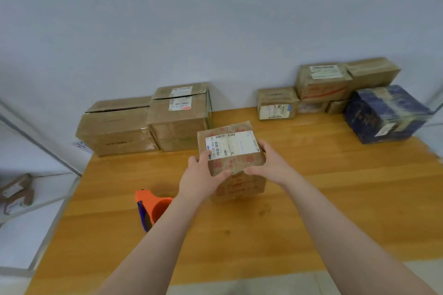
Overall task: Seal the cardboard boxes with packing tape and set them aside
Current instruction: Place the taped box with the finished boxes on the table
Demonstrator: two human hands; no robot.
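small cardboard box with white label, at middle of wooden table | left hand grasps its near left corner, thumb curled on top | right hand grasps its right side | orange tape dispenser lies on table, just left of left forearm | 2 big boxes at back left, stack of boxes at back right

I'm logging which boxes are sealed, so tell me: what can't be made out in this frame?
Head view:
held box: label print blurred; near corners covered by the left hand and right hand.
tape dispenser: one side hidden by the left forearm.
small boxes at far right: partly behind the blue box.
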